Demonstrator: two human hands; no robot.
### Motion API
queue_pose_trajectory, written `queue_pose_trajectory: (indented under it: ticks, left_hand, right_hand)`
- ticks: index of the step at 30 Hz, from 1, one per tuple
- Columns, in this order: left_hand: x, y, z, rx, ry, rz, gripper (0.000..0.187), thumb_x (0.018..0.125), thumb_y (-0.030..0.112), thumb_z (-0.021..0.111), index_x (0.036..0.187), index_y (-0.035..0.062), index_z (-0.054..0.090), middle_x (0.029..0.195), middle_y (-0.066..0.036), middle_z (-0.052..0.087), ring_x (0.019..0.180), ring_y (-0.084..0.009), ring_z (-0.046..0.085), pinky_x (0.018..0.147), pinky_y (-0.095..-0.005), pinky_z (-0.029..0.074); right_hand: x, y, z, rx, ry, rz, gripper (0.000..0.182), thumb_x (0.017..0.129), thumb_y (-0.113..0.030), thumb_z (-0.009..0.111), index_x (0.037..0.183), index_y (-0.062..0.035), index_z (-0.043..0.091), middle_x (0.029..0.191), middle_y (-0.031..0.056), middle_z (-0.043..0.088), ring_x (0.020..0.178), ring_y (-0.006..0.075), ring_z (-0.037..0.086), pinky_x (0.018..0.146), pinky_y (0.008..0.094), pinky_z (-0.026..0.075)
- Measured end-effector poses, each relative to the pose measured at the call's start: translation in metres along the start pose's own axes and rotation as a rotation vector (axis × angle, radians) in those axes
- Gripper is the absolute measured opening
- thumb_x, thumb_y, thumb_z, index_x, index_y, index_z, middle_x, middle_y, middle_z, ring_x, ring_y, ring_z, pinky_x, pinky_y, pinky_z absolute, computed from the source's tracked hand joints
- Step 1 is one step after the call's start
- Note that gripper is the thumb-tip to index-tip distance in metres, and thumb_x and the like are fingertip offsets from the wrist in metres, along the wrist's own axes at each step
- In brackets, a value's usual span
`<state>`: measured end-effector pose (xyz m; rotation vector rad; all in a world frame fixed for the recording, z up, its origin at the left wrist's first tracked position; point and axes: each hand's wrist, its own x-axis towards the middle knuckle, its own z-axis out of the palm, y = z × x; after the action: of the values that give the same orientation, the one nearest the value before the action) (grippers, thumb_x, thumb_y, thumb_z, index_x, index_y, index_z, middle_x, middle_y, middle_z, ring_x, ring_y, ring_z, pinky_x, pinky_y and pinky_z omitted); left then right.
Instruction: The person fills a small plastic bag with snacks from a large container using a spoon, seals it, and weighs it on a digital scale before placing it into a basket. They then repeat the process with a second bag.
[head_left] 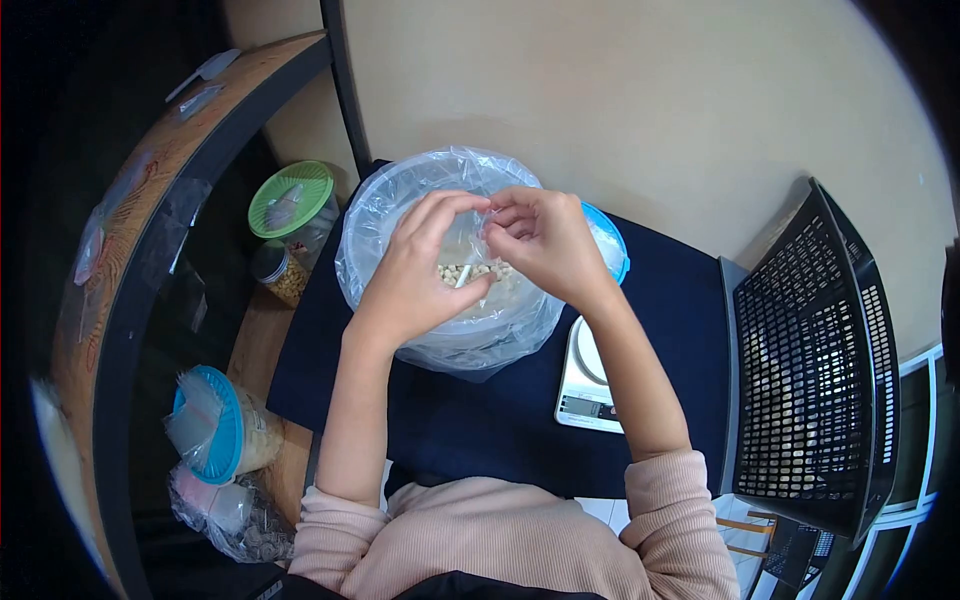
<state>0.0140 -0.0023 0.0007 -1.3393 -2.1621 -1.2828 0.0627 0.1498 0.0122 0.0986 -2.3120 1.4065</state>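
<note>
My right hand (540, 238) is closed in a pinch on a small clear plastic bag (482, 232), its thumb and fingers pressed together. Beside it, my left hand (415, 262) is curved, with its thumb well apart from its fingers. The left fingertips meet the right ones at the bag's upper edge. Both hands are above a round tub lined with a large clear plastic liner (375, 235). Small round beige pieces (452, 272) show inside the tub, with something white and narrow among them. The bag's outline is hard to make out against the liner.
A white digital scale (590, 405) lies on the dark tabletop (470, 430), near a blue-rimmed container (612, 245). A black plastic basket (810, 370) stands at the right. Left are a green-lidded tub (290, 198), a jar (280, 272), a blue-lidded tub (225, 425) and a wooden shelf (130, 190).
</note>
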Motion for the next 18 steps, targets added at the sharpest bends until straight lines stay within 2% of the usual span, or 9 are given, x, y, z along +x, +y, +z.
queue_pose_trajectory:
  ticks: [2, 8, 12, 14, 18]
  left_hand:
    - [0.000, -0.002, 0.002, -0.094, -0.040, -0.089, 0.049, 0.057, 0.005, 0.073, 0.103, 0.0049, 0.054, 0.103, -0.010, 0.056, 0.103, -0.0248, 0.053, 0.089, -0.0347, 0.042]
    - [0.001, 0.001, 0.000, -0.152, -0.054, -0.149, 0.050, 0.056, 0.008, 0.076, 0.100, 0.0033, 0.053, 0.096, -0.008, 0.054, 0.093, -0.0222, 0.054, 0.085, -0.0329, 0.043]
    - [0.002, -0.002, 0.002, -0.153, -0.046, -0.117, 0.046, 0.059, 0.009, 0.075, 0.099, 0.0028, 0.052, 0.095, -0.007, 0.054, 0.090, -0.0201, 0.053, 0.080, -0.0311, 0.044]
    - [0.005, -0.002, 0.000, -0.168, -0.056, -0.123, 0.045, 0.061, 0.012, 0.074, 0.099, 0.0028, 0.052, 0.091, -0.007, 0.053, 0.082, -0.0182, 0.050, 0.073, -0.0298, 0.043]
    - [0.012, 0.001, -0.014, -0.059, -0.127, -0.117, 0.046, 0.067, 0.017, 0.072, 0.104, 0.0028, 0.048, 0.099, -0.012, 0.054, 0.093, -0.0247, 0.054, 0.078, -0.0318, 0.044]
  right_hand:
    - [-0.001, -0.003, -0.004, -0.023, -0.014, 0.019, 0.018, 0.069, -0.001, 0.060, 0.085, 0.0077, 0.062, 0.070, 0.0148, 0.065, 0.062, 0.0163, 0.065, 0.060, 0.0250, 0.052]
    - [-0.002, -0.006, -0.008, 0.001, -0.120, 0.071, 0.022, 0.069, -0.002, 0.062, 0.088, 0.0081, 0.061, 0.069, 0.0135, 0.065, 0.061, 0.0163, 0.064, 0.059, 0.0259, 0.052]
    - [0.000, -0.011, -0.009, -0.002, -0.070, -0.001, 0.019, 0.069, -0.001, 0.063, 0.084, 0.0075, 0.057, 0.073, 0.0119, 0.063, 0.062, 0.0166, 0.065, 0.057, 0.0258, 0.052]
    - [0.001, -0.015, -0.009, 0.008, -0.021, -0.040, 0.017, 0.069, 0.000, 0.063, 0.082, 0.0071, 0.055, 0.074, 0.0113, 0.062, 0.062, 0.0167, 0.065, 0.057, 0.0257, 0.052]
    - [0.006, -0.017, -0.008, 0.102, 0.013, -0.037, 0.013, 0.071, 0.001, 0.062, 0.079, 0.0063, 0.053, 0.075, 0.0092, 0.060, 0.065, 0.0170, 0.066, 0.056, 0.0256, 0.052]
